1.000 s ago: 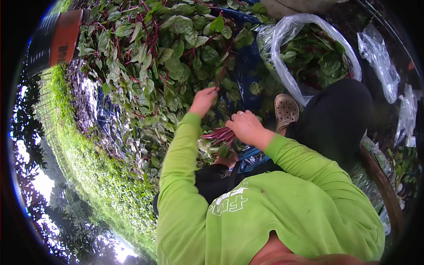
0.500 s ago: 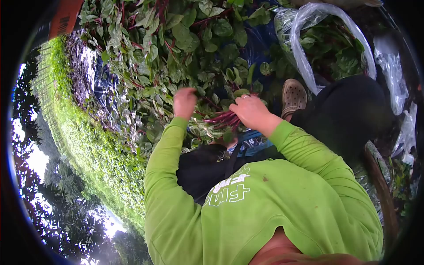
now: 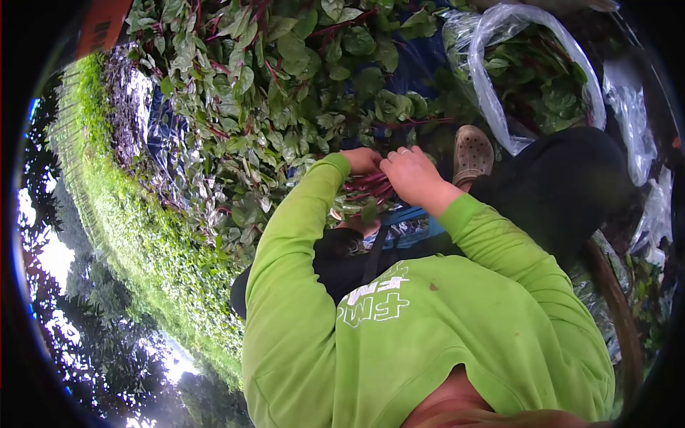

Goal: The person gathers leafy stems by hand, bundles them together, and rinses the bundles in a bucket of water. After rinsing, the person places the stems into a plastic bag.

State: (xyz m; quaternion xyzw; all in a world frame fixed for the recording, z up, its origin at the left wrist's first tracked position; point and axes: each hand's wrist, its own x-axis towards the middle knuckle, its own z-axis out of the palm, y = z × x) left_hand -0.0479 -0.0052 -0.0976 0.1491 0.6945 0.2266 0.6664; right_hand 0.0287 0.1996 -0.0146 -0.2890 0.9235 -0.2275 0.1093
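My right hand (image 3: 415, 175), with a ring on one finger, is closed around a bundle of red-stemmed Malabar spinach (image 3: 369, 188), its cut-looking stems pointing toward my lap. Beside it, my left hand (image 3: 362, 161) is curled in against the bundle, its fingertips partly hidden. Whatever those fingers pinch is too small to make out. Just beyond both hands, a leafy sprig with a red stem (image 3: 421, 123) lies sideways. A large heap of the same leafy spinach (image 3: 271, 93) spreads past my hands, up and to the left.
A clear plastic bag (image 3: 479, 78) with a rolled rim holds more spinach at the upper right. My clog (image 3: 474, 153) stands beside it. Blue plastic sheeting (image 3: 421, 63) shows under the heap. A brown curved pole (image 3: 615, 307) is at right, green vegetation (image 3: 143, 207) at left.
My left hand has moved right from over the leaves to the stem bundle beside my right hand. My right hand has shifted only slightly and still holds the bundle.
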